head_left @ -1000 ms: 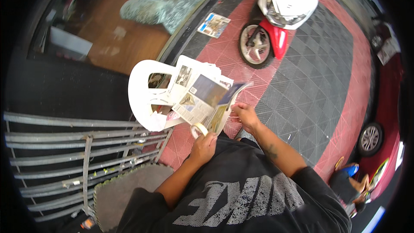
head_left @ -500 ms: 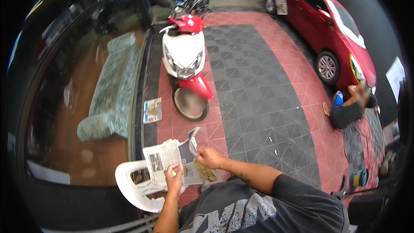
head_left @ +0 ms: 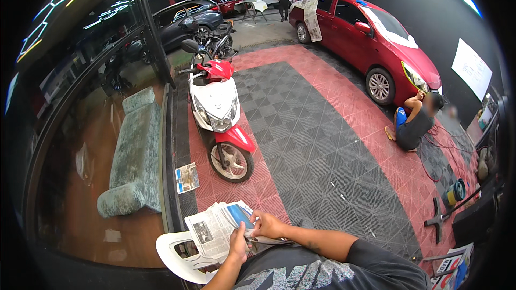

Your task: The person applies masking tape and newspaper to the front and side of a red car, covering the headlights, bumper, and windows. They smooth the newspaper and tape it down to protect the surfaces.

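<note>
A stack of newspaper (head_left: 208,232) lies partly over a white plastic chair (head_left: 171,247) close in front of me. My left hand (head_left: 238,244) grips its right part, thumb on top. Against the right edge, beside a blue printed patch, my right hand (head_left: 269,225) pinches the paper with its fingers drawn together. The lower sheets are partly hidden behind my hands and shirt.
A red and white scooter (head_left: 217,104) stands ahead, another paper (head_left: 187,178) on the floor beside it. At the right a person (head_left: 416,123) crouches by a red car (head_left: 371,37). A pale green sofa (head_left: 134,156) shows behind glass at left.
The raised, curling sheet has come down flatter on the stack. My right hand has moved slightly right and down, my left hand rightward. The view has tilted up.
</note>
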### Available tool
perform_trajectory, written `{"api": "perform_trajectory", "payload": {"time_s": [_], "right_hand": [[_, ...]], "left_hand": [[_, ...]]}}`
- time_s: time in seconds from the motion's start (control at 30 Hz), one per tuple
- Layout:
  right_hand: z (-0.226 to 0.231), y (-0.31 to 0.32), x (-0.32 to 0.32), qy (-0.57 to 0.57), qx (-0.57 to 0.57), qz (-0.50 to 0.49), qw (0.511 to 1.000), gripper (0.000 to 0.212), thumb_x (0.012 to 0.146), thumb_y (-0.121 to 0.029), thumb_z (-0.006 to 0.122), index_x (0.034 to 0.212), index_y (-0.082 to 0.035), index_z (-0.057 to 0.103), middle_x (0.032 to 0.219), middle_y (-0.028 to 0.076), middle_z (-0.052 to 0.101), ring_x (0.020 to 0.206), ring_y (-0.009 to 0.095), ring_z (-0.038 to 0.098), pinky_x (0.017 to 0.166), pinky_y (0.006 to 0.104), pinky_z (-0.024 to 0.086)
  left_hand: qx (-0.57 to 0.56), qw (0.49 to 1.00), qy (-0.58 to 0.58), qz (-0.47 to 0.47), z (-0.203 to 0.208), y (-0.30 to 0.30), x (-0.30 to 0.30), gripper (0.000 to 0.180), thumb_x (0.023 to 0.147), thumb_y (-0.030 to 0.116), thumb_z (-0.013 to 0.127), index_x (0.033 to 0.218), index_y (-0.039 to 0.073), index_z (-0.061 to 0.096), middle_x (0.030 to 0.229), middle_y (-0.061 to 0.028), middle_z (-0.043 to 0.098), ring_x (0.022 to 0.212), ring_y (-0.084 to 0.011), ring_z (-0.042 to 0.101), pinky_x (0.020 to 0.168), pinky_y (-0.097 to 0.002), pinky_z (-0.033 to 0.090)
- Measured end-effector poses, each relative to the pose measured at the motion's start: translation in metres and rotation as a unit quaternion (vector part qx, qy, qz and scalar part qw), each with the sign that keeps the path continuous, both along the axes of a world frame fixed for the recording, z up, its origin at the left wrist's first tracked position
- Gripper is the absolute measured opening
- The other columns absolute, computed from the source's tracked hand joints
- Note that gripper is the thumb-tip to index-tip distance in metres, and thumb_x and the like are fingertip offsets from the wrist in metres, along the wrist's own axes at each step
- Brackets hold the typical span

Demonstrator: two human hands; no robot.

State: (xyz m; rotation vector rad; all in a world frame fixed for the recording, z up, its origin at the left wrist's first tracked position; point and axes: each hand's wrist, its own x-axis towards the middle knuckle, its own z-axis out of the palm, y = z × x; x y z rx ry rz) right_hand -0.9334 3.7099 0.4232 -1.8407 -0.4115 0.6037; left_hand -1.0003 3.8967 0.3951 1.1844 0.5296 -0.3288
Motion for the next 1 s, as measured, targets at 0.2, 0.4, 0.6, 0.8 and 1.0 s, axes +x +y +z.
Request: {"api": "perform_trajectory", "payload": {"time_s": [0.2,0.4,0.6,0.8,1.0], "right_hand": [[-0.034,0.006,0.003,0.169,0.091,-0.018,0.981,0.028,0.090,-0.012,0.096,0.100,-0.007,0.071,0.087,0.000,0.076,0.076,0.008,0.069,0.067,0.0262,0.054],[-0.058,0.019,0.005,0.327,0.238,0.001,0.915,0.015,0.106,-0.017,0.080,0.105,-0.008,0.069,0.096,0.000,0.075,0.086,0.010,0.071,0.074,0.0275,0.057],[-0.050,0.047,0.016,0.169,0.230,-0.172,0.943,0.010,0.112,-0.017,0.071,0.113,-0.008,0.065,0.101,0.001,0.071,0.090,0.009,0.066,0.078,0.0278,0.056],[0.012,0.036,0.038,-0.013,0.254,-0.317,0.914,0.013,0.115,-0.015,0.066,0.112,-0.006,0.058,0.096,0.000,0.069,0.085,0.005,0.063,0.075,0.0261,0.053],[0.006,-0.002,0.006,-0.073,0.271,-0.399,0.873,0.013,0.115,-0.012,0.066,0.110,-0.005,0.057,0.096,0.001,0.070,0.077,0.005,0.061,0.066,0.0250,0.050]], "left_hand": [[0.068,0.997,-0.016,-0.037,0.001,0.009,-0.006,0.046,0.113,0.052,0.067,0.124,0.008,0.073,0.094,0.0011,0.071,0.080,-0.0067,0.063,0.057,-0.0279,0.047],[0.133,0.984,-0.113,-0.027,-0.005,0.025,-0.005,0.030,0.115,0.029,0.067,0.114,0.000,0.076,0.100,-0.0042,0.077,0.085,-0.0089,0.065,0.077,-0.0278,0.053],[0.356,0.899,-0.218,0.135,0.003,0.046,0.004,0.020,0.114,0.015,0.060,0.109,-0.004,0.067,0.094,-0.0143,0.072,0.085,-0.0247,0.067,0.082,-0.0422,0.053],[0.418,0.819,-0.297,0.258,0.067,0.068,0.000,0.022,0.116,0.016,0.056,0.113,-0.006,0.060,0.099,-0.0201,0.069,0.090,-0.0329,0.067,0.086,-0.0461,0.053],[0.425,0.763,-0.269,0.406,0.015,0.097,-0.023,0.028,0.120,0.023,0.052,0.122,-0.004,0.056,0.110,-0.0173,0.067,0.101,-0.0243,0.066,0.094,-0.0400,0.054]]}}
